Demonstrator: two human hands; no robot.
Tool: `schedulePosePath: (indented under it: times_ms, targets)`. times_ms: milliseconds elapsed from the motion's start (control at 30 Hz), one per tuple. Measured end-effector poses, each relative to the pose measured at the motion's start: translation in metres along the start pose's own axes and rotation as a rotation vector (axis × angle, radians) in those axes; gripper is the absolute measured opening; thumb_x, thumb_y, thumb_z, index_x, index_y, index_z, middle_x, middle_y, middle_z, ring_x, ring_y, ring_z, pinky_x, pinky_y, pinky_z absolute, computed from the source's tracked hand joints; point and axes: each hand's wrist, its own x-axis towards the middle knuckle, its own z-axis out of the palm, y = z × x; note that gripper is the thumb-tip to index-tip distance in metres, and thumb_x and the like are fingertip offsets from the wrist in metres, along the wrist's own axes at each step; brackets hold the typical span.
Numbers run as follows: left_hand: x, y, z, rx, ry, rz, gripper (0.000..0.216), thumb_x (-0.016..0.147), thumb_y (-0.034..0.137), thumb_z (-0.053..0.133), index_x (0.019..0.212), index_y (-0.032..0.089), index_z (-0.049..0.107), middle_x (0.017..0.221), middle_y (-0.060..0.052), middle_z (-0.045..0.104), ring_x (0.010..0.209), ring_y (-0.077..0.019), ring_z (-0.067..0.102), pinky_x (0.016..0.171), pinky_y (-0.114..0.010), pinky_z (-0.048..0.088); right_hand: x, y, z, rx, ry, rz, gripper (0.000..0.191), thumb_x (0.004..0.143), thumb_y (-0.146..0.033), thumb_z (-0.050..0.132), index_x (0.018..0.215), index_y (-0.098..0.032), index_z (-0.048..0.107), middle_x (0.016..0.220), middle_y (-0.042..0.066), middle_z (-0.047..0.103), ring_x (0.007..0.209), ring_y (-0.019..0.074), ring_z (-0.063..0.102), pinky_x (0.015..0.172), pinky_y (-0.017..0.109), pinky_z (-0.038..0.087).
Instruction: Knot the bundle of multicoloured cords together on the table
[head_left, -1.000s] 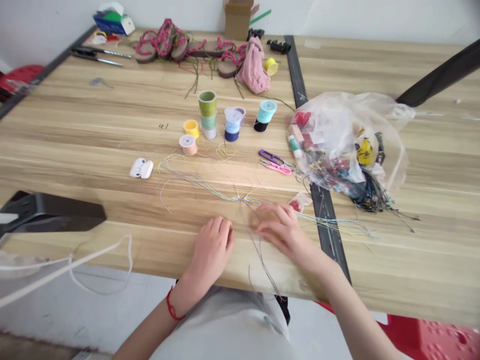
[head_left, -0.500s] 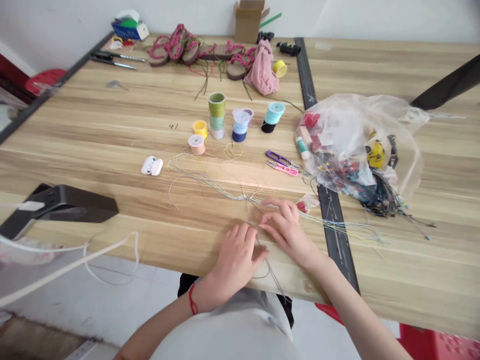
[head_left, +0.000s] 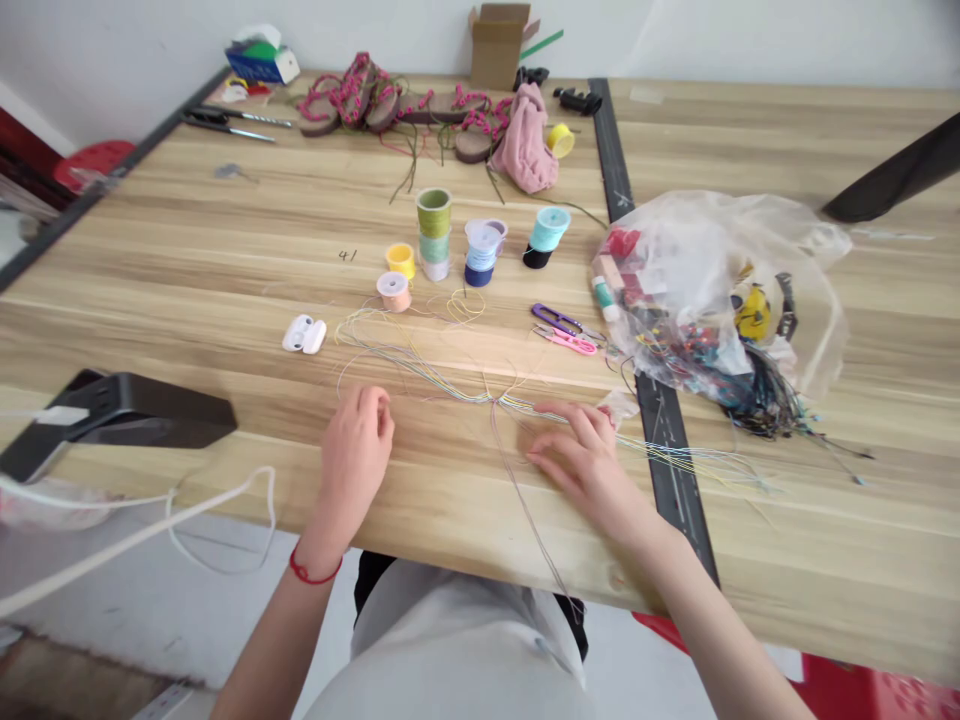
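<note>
A bundle of thin coloured threads lies across the table, gathered at a small knot near its middle. A pair of greyish-purple threads runs from the knot down over the table's front edge. My right hand rests at the bundle's right part, thumb and fingers apart, fingertips at the threads. My left hand is left of the knot, fingers curled together beside a loose, curved thread end; whether it pinches that thread is hidden. Behind the bundle stand a peach thread spool and a yellow spool.
Stacked spools, purple snips and pink snips lie beyond the threads. A clear plastic bag of cords sits right. An earbud case and black stand are left. Strappy sandals lie at the back.
My left hand has moved left, away from the knot and the purple threads, and its fingers have curled. My right hand has shifted slightly right. The hanging threads now lie straighter.
</note>
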Motion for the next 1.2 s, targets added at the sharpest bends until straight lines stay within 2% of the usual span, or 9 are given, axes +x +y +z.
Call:
schedulePosePath:
  times_ms: [200,333,500,733,933,1100,1200]
  targets:
    - [0.025,0.010,0.004,-0.081,0.001,0.176,0.008,0.095,0.021,0.057,0.090,0.019,0.063,0.095,-0.005,0.059,0.091,-0.0215,0.059,0.082,-0.034,0.048,0.001,-0.005,0.009,-0.020,-0.031,-0.015,0.007,0.093,-0.025,0.060,0.090,-0.022,0.064,0.130,0.012,0.055,0.121,0.0304,0.044,0.100,0.054,0.043]
    - [0.036,0.015,0.017,-0.063,-0.068,0.267,0.006,0.090,0.017,0.064,0.084,0.018,0.064,0.096,-0.006,0.059,0.094,-0.0231,0.054,0.085,-0.036,0.046,0.000,-0.006,0.014,0.000,-0.044,-0.011,0.011,0.095,-0.024,0.057,0.086,-0.020,0.063,0.130,0.012,0.055,0.121,0.0300,0.044,0.098,0.051,0.046]
    - [0.035,0.018,0.023,0.014,-0.099,0.262,0.010,0.089,0.012,0.062,0.081,0.018,0.062,0.098,-0.006,0.062,0.096,-0.0248,0.053,0.082,-0.037,0.043,-0.002,-0.012,0.021,0.022,-0.017,0.019,0.011,0.096,-0.022,0.054,0.089,-0.019,0.061,0.127,0.014,0.057,0.121,0.0292,0.046,0.098,0.050,0.045]
    - [0.035,0.021,0.023,-0.030,-0.106,0.258,0.009,0.091,0.024,0.066,0.088,0.018,0.061,0.098,-0.005,0.063,0.096,-0.0246,0.053,0.080,-0.036,0.041,0.007,-0.031,0.033,-0.050,0.030,0.021,0.008,0.095,-0.025,0.057,0.096,-0.020,0.063,0.129,0.013,0.058,0.120,0.0303,0.047,0.096,0.049,0.046]
    - [0.033,0.027,0.027,-0.005,-0.142,0.248,0.008,0.092,0.021,0.064,0.087,0.019,0.058,0.100,-0.005,0.065,0.098,-0.0257,0.053,0.082,-0.039,0.039,0.013,-0.049,0.049,-0.205,0.017,-0.047,0.020,0.095,-0.017,0.054,0.111,-0.017,0.066,0.134,0.015,0.057,0.122,0.0321,0.046,0.096,0.049,0.046]
    - [0.033,0.032,0.022,-0.176,-0.167,0.210,0.007,0.094,0.016,0.059,0.089,0.020,0.056,0.087,-0.001,0.068,0.093,-0.0231,0.057,0.089,-0.041,0.038,0.008,-0.061,0.060,-0.275,-0.052,-0.164,0.043,0.091,-0.006,0.050,0.131,-0.019,0.060,0.135,0.015,0.057,0.123,0.0314,0.046,0.101,0.049,0.044]
    - [0.030,0.034,0.010,-0.438,-0.233,0.159,0.004,0.094,0.021,0.059,0.094,0.021,0.055,0.088,0.000,0.067,0.089,-0.0195,0.061,0.088,-0.038,0.041,0.008,-0.064,0.064,-0.268,-0.072,-0.162,0.048,0.089,-0.004,0.049,0.134,-0.018,0.058,0.136,0.015,0.056,0.123,0.0319,0.048,0.102,0.051,0.044]
